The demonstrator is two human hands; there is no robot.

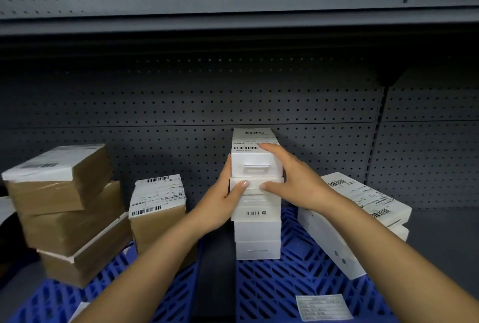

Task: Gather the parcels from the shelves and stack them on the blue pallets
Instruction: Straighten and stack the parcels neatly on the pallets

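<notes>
A tall stack of small white boxes [256,234] stands on the right blue pallet [305,286]. Its top box [255,159] carries a barcode label. My left hand [223,203] grips the stack's left side, thumb across the front of the second box. My right hand [293,180] clasps the right side, fingers over the top box's edge and thumb on the second box. A brown parcel [158,214] with a white label stands on the left blue pallet [145,296]. Three brown parcels [64,216] sit piled at the far left.
Long white boxes [363,219] lie tilted on the right pallet's far side. A loose label [322,307] lies on the pallet near me. Dark grey pegboard shelving [233,105] rises behind, with a shelf overhead. A dark gap separates the two pallets.
</notes>
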